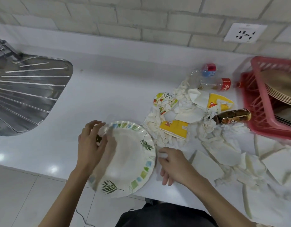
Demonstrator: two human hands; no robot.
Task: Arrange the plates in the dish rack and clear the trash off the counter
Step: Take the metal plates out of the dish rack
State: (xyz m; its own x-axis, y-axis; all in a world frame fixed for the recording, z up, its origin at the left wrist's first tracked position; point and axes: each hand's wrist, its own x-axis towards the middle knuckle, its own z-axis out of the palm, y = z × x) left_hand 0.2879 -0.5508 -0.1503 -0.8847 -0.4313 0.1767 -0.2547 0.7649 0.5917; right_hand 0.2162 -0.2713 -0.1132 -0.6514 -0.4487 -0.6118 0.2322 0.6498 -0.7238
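A paper plate (130, 159) with green leaf prints and coloured squares lies at the counter's front edge, partly over it. My left hand (90, 145) grips the plate's left rim, fingers curled over it, blurred by motion. My right hand (172, 164) rests on the counter just right of the plate, its fingers curled round a bit of white tissue. A red dish rack (256, 126) at the far right holds several brown plates (279, 89) standing on edge.
Trash lies between plate and rack: crumpled tissues (187, 108), flattened yellow paper cups (174, 128), two empty plastic bottles (215, 84), a brown bottle (233, 116). More napkins (223, 154) spread at right. A steel sink drainboard (26, 92) is at left, a wall socket (244, 32) behind.
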